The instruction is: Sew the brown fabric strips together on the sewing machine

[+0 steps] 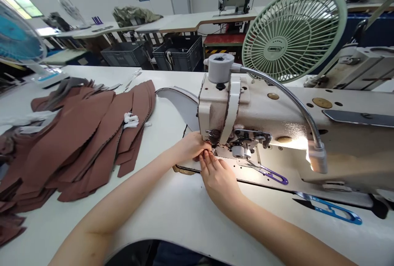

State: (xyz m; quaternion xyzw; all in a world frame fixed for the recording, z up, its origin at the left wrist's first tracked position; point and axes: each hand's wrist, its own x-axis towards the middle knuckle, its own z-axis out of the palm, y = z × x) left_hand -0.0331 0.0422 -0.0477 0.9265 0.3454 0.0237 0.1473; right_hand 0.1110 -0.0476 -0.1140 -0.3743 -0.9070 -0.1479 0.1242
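My left hand (193,146) is at the needle area of the sewing machine (215,110), fingers curled in on a fabric piece mostly hidden under the hands. Only a small brown bit of that fabric (196,159) shows below the left hand. Right beside it, my right hand (219,177) lies palm down, fingers stretched out and close together, tips near the presser foot. A grey curved piece (181,104) extends behind the machine head; whether it joins the fabric under my hands is hidden. Purple thread snips (272,174) lie on the machine bed, right of my right hand.
Stacked brown fabric pieces (83,134) cover the table's left side. Blue-handled snips (334,209) rest at the right. A bendy lamp (317,157) lights the bed. A green fan (292,36) stands behind the machine, a blue fan (21,40) at far left.
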